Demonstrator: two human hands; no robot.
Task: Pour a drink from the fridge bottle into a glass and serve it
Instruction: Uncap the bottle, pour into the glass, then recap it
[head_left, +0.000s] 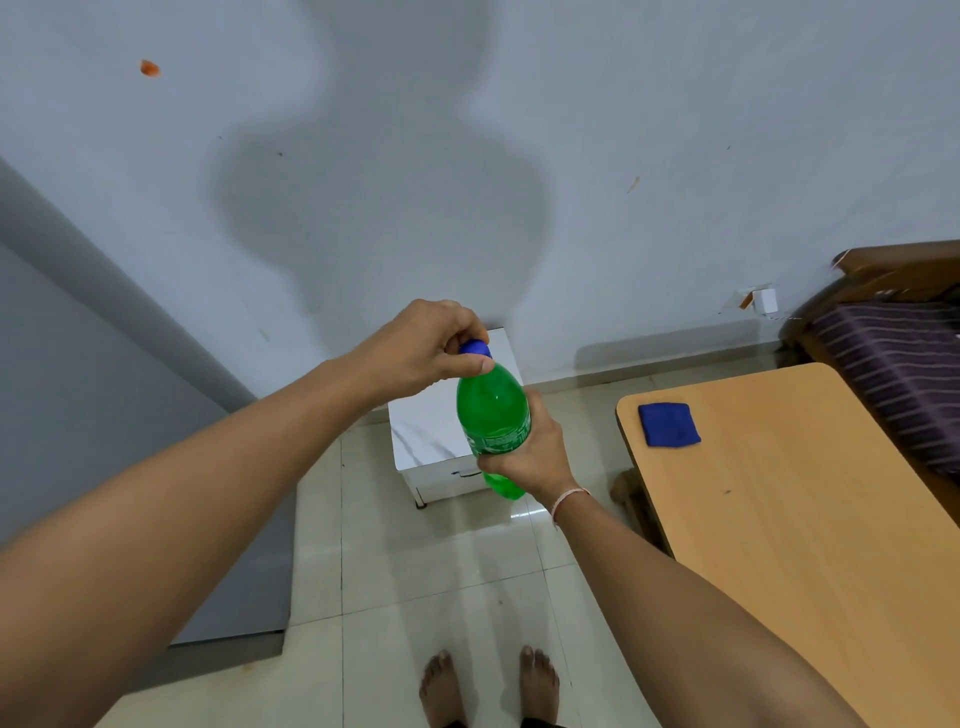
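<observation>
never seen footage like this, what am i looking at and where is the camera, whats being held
There is no machine here. The one picture comes from a wide-angle camera worn on a person's head, looking forward and down, so you see their own arms and bare feet. The right hand grips a green bottle around its middle, held in the air over the tiled floor. The left hand closes on the blue cap, which sits on the bottle. To the right stands a wooden table with only a folded blue cloth on the part in view. No glass shows.
</observation>
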